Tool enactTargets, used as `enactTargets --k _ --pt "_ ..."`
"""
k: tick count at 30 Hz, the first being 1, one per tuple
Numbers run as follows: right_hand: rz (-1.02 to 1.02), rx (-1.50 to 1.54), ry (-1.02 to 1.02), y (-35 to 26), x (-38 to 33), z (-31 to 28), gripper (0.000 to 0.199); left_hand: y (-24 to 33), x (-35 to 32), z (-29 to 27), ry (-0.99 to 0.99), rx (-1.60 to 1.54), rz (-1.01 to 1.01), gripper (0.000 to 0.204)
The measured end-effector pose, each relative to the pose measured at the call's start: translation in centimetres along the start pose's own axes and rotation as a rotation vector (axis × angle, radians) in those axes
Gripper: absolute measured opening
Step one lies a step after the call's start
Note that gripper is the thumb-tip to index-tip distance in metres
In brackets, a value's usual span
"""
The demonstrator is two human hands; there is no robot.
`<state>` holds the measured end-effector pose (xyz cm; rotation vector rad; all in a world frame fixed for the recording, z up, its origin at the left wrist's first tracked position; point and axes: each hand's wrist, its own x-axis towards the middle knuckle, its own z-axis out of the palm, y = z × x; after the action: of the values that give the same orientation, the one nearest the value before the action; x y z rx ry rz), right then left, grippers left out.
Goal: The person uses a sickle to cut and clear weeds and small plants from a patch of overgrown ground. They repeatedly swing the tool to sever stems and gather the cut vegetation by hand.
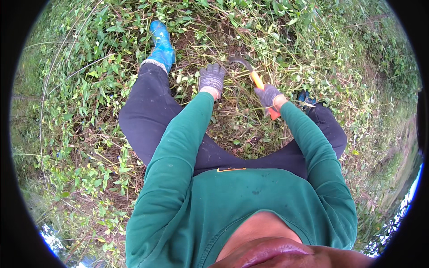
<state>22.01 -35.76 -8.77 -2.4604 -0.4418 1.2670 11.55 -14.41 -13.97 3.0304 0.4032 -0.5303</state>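
Note:
My right hand (pixel 269 96), in a grey-purple work glove, is closed round the orange and yellow handle of a sickle (pixel 257 80). Its dark curved blade reaches up and left into the vines, and the red-orange handle end shows below my fist. To the left of the blade, my left hand (pixel 212 77) wears a matching glove and lies over the stems with its fingers stretched forward. The fingertips meet the leaves, and what is under the palm is hidden. Leafy green vines (pixel 237 96) and thin stems tangle between and around both hands.
My legs are spread wide in dark trousers (pixel 149 105). A blue boot (pixel 161 47) stands at far left; the other boot (pixel 306 99) is partly hidden by leaves at right. Long thin bare stems (pixel 43 102) arch at the left. Dense low growth covers the ground.

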Motion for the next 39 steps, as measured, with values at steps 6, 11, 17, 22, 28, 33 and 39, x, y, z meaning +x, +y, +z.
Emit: enactTargets --k 6,11,17,22,28,33,39 --pt "0.108 0.09 -0.257 1.8 -10.8 -2.1 0.038 -1.0 1.0 0.6 -0.099 0.087 0.263 0.054" --pt "-0.307 -0.255 0.205 5.0 -7.8 -0.2 0.044 -1.5 2.6 1.5 -0.408 0.092 0.314 0.031" --pt "-0.391 -0.278 0.157 -8.6 0.9 -2.2 0.048 -2.9 1.6 -1.0 -0.308 0.062 0.189 0.029" --pt "-0.188 -0.331 0.04 -7.3 6.7 2.4 0.045 -2.8 1.5 -1.0 -0.384 0.083 0.16 0.027" --pt "0.013 -0.457 -0.224 5.3 -6.7 -2.9 0.052 -0.2 -0.9 0.4 -0.311 0.092 0.314 0.028" --pt "-0.136 -0.314 0.069 1.6 -4.9 -5.1 0.044 0.4 -2.1 -1.1 -0.341 -0.009 0.363 0.027" --pt "-0.397 -0.523 -0.07 -8.3 3.4 1.5 0.044 0.6 -2.7 -2.2 -0.355 0.075 0.343 0.027"
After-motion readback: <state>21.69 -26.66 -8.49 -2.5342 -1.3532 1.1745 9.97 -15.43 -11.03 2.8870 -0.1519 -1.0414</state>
